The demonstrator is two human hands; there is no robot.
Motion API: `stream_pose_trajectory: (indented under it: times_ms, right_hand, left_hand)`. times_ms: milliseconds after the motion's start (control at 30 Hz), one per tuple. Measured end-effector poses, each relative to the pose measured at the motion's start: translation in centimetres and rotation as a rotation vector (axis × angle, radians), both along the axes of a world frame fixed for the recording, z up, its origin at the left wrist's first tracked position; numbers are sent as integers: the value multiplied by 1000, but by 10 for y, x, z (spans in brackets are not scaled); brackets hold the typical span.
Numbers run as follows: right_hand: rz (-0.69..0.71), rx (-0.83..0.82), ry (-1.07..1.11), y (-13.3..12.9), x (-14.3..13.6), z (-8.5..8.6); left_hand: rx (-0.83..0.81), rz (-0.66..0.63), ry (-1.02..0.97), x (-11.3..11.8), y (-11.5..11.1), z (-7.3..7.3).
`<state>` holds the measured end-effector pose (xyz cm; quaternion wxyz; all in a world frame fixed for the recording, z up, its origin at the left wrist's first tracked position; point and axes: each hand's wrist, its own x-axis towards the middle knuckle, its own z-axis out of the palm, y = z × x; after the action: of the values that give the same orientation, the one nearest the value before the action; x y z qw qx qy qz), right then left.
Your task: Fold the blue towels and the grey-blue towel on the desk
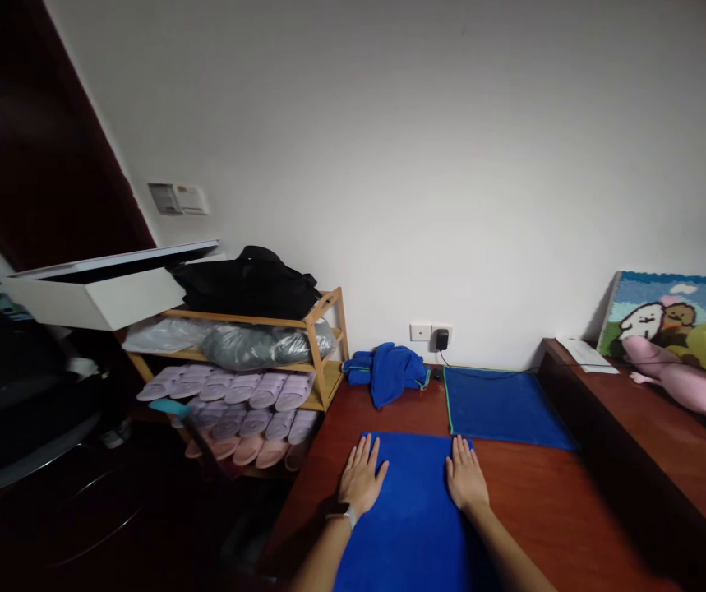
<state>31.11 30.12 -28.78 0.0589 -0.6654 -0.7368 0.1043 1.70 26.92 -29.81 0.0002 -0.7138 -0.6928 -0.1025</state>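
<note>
A blue cloth (414,510) lies spread on the reddish-brown wooden table (550,501), its near end running out of the bottom of the view. On its far left corner rests my left hand (362,477), flat with fingers stretched. My right hand (467,477) lies flat on the far right corner, fingers also out straight. Beyond it to the right, a second blue cloth (504,403) with a green edge is laid flat. Crumpled blue cloths (386,370) sit in a heap near the wall at the table's far left.
Left of the table stands a wooden rack (316,329) with several slippers (238,390) and a black bag (247,284) on top. A black plug (442,339) trails a cable over the flat cloth. At right, a raised wooden surface (648,427) holds a pink plush toy (691,390).
</note>
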Motion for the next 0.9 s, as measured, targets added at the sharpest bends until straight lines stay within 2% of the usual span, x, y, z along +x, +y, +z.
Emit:
stream_pose_trajectory:
  times_ms: [67,133,233,333,400,433,500,667,733,800,900]
  right_hand:
    - [2,0,14,0,0,0]
    - [2,4,24,0,0,1]
    - [3,13,29,0,1,1]
    - [53,28,29,0,3,1]
    - [74,25,11,0,4,0]
    - [71,22,1,0,4,0]
    - [40,18,-10,1,3,-1]
    - [5,32,16,1,1,-4]
    - [4,33,21,1,2,-5]
    - [2,29,16,2,2,-3]
    - [-2,4,-3,2,0,4]
  left_hand:
    - [-1,-14,53,5,5,6]
    - [49,-36,85,24,11,14]
    - [150,-165,32,81,16,24]
    - [143,-380,-61,141,20,21]
    - [96,-425,-97,158,21,15]
    - [71,-417,-102,156,22,11]
    - [25,-362,-91,133,23,6]
    - [-32,-91,-26,29,21,7]
    - [-20,-25,-13,2,18,8]
    - [-11,-1,-9,-9,16,8]
    - [-10,1,-8,-7,15,8]
